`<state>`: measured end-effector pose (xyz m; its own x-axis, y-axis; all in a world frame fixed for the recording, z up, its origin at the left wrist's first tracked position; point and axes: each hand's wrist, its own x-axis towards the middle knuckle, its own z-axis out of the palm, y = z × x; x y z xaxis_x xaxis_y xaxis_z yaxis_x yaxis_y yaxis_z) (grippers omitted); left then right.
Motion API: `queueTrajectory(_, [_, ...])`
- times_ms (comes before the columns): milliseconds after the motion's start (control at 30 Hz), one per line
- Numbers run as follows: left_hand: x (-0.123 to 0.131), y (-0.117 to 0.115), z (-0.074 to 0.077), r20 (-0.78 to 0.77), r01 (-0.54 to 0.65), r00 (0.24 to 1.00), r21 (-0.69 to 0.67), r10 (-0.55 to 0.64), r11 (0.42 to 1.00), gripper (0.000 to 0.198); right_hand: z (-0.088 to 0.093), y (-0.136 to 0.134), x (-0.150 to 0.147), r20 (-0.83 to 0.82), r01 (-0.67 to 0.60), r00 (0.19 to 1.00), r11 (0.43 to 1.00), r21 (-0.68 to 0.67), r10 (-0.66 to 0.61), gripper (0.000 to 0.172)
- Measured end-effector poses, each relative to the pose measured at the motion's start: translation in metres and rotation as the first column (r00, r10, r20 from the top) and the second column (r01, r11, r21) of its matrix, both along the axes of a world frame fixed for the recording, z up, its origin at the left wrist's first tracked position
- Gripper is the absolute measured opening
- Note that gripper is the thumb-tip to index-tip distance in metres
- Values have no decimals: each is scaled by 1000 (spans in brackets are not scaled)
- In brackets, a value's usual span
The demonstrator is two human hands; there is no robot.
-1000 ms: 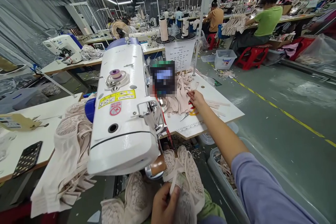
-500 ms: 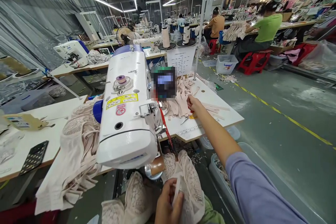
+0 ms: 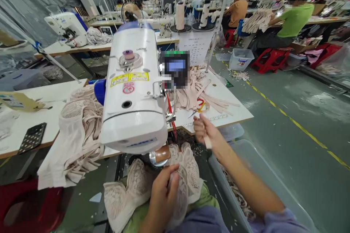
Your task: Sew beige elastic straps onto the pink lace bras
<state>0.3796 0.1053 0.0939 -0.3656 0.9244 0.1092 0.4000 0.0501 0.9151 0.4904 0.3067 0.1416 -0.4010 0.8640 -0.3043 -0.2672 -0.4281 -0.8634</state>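
Note:
My left hand (image 3: 165, 191) is closed on a beige lace bra (image 3: 188, 167) spread over my lap, its fingertips and thumb at the edge of a cup. More of the lace cups (image 3: 136, 182) lie to the left of that hand. Out in front of the table edge, my right hand (image 3: 206, 131) is curled round a short beige strap (image 3: 207, 142), whose end sticks out below the palm. Behind it, scissors (image 3: 202, 105) with orange-yellow handles rest on the table beside a heap of beige straps (image 3: 191, 91).
A white sewing machine (image 3: 133, 91) stands directly ahead, a red cord hanging beside its needle end. Stacked beige lace pieces (image 3: 82, 127) drape over the table's left side. A clear plastic bin (image 3: 262, 167) sits at lower right. Co-workers sit at tables farther back.
My right hand has drawn back from the strap heap towards me, bringing a strap with it. The scissors now show fully. My left hand still grips the bra, and the view has shifted.

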Motion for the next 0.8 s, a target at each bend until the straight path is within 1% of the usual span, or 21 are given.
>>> queueTrajectory(67, [2, 3, 7, -18, 80, 997, -23, -81, 997, 37, -7, -44, -5, -241, -92, 969, 988, -123, 60, 31])
queueTrajectory(100, [3, 4, 10, -28, 133, 991, -47, -134, 990, 37, -11, -62, -8, -322, -112, 945, 979, -169, 53, 29])
queueTrajectory(133, [5, 5, 13, -32, 180, 983, -82, -183, 980, 33, -15, -75, -9, -379, -125, 924, 971, -203, 40, 27])
queueTrajectory(167, [6, 6, 14, -22, 208, 977, -119, -212, 971, 29, -19, -84, -9, -393, -130, 919, 968, -216, 35, 25])
queueTrajectory(200, [8, 7, 16, 9, 218, 976, -152, -219, 964, 32, -24, -89, -7, -382, -142, 923, 967, -209, 53, 22])
queueTrajectory(233, [9, 8, 17, 62, 217, 976, -178, -210, 960, 38, -29, -92, -3, -351, -179, 930, 967, -182, 106, 21])
queueTrajectory(267, [10, 9, 19, 128, 216, 973, -194, -193, 957, 42, -34, -91, 3, -298, -239, 936, 961, -137, 190, 22])
queueTrajectory(333, [12, 11, 25, 249, 229, 952, -195, -178, 954, 44, -38, -85, 15, -113, -384, 919, 923, -33, 378, 27])
queueTrajectory(367, [12, 13, 29, 267, 237, 946, -181, -184, 954, 43, -38, -81, 20, 6, -433, 901, 901, 19, 433, 29])
queueTrajectory(400, [11, 15, 34, 245, 235, 950, -155, -194, 960, 42, -34, -75, 23, 126, -455, 887, 887, 75, 445, 30])
queueTrajectory(433, [9, 16, 39, 185, 225, 962, -111, -202, 968, 42, -29, -70, 24, 231, -449, 881, 883, 134, 413, 30])
queueTrajectory(467, [6, 17, 44, 93, 210, 974, -51, -205, 976, 41, -23, -64, 22, 303, -421, 885, 887, 191, 355, 30])
queueTrajectory(500, [1, 18, 48, -22, 192, 981, 16, -192, 981, 40, -16, -58, 19, 339, -392, 891, 890, 233, 303, 30])
queueTrajectory(533, [-4, 17, 51, -148, 166, 977, 79, -153, 983, 40, -10, -52, 13, 346, -372, 897, 893, 255, 275, 29])
queueTrajectory(567, [-9, 15, 52, -272, 127, 958, 129, -88, 983, 40, -4, -46, 7, 331, -364, 903, 895, 256, 272, 29])
queueTrajectory(600, [-15, 13, 51, -382, 74, 924, 156, -9, 985, 41, 1, -41, 0, 304, -378, 904, 894, 241, 300, 28])
queueTrajectory(667, [-25, 8, 47, -540, -62, 832, 141, 129, 988, 40, 6, -33, -13, 261, -454, 880, 866, 211, 398, 26])
queueTrajectory(700, [-29, 5, 45, -586, -121, 794, 109, 162, 987, 39, 7, -29, -18, 254, -497, 859, 843, 206, 444, 24])
queueTrajectory(733, [-32, 3, 44, -610, -157, 775, 67, 165, 985, 38, 7, -27, -22, 252, -530, 841, 822, 208, 478, 21])
queueTrajectory(767, [-34, 2, 43, -611, -171, 778, 21, 148, 985, 38, 7, -24, -25, 253, -557, 825, 804, 209, 506, 19])
queueTrajectory(800, [-36, 0, 42, -589, -165, 799, -18, 123, 986, 38, 6, -22, -28, 254, -571, 816, 793, 212, 519, 17])
